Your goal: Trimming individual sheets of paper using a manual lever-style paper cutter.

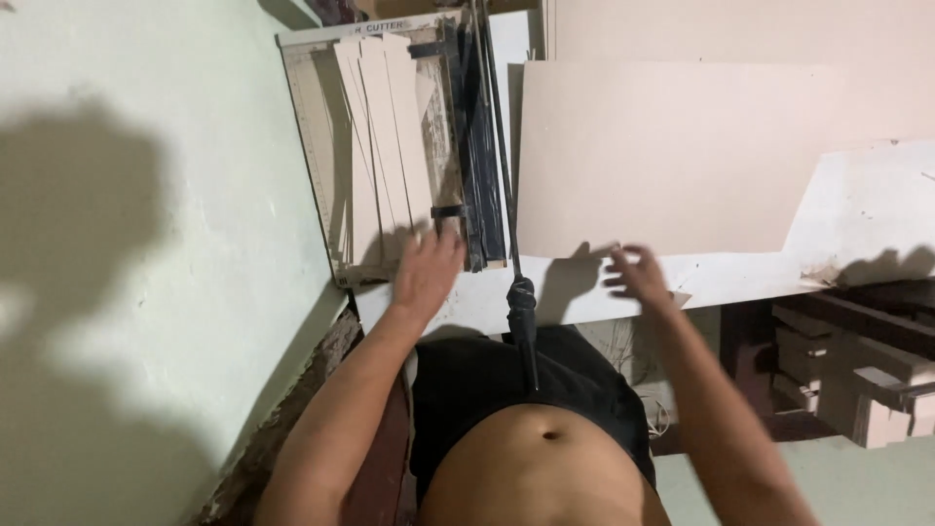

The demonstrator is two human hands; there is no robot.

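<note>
The blurry right hand (638,273) looks open at the big board's (662,156) near edge. The open left hand (427,268) presses long strips (385,146) pointing away.

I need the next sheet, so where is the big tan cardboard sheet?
In the head view, the big tan cardboard sheet lies right of the cutter's black lever arm, its near edge by the right hand.

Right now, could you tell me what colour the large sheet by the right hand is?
The large cardboard sheet is plain pale beige, clearest in the head view.

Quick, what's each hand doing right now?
Left hand: open, resting on the cut board strips.
Right hand: open, fingers at the big cardboard sheet edge.
</note>
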